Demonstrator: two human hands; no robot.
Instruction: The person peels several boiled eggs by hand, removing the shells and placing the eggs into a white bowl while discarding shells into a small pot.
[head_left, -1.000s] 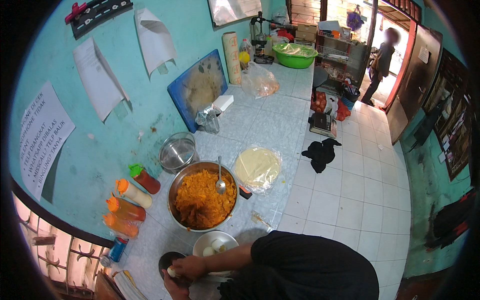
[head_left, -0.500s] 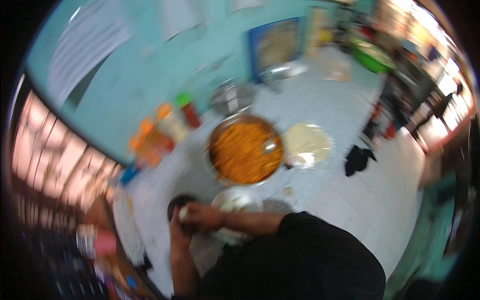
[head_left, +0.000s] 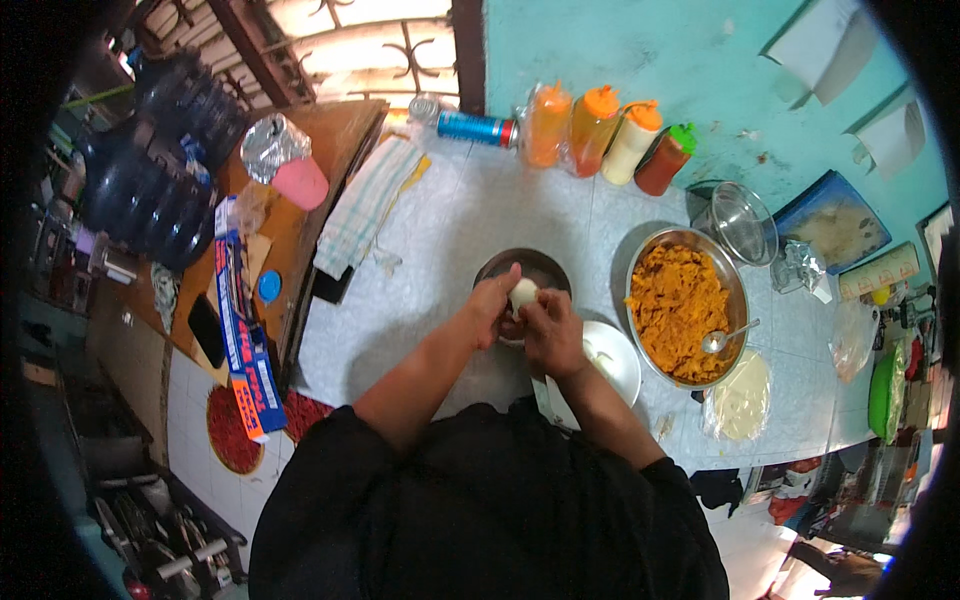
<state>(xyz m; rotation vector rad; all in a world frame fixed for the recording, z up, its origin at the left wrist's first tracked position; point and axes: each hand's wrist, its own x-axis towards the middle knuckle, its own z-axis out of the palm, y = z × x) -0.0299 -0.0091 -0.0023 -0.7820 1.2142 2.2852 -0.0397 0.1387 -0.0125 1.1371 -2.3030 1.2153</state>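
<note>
Dough ball, pinched by left hand, right hand

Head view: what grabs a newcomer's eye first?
Both hands, the left hand and right hand, meet at mid-counter around a small pale lump of dough, over a dark bowl. To the right, a big metal pan of orange filling with a spoon in it. Orange squeeze bottles line the turquoise wall.

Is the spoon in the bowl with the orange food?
Yes, the spoon rests inside the big metal bowl, on the orange food.
</note>
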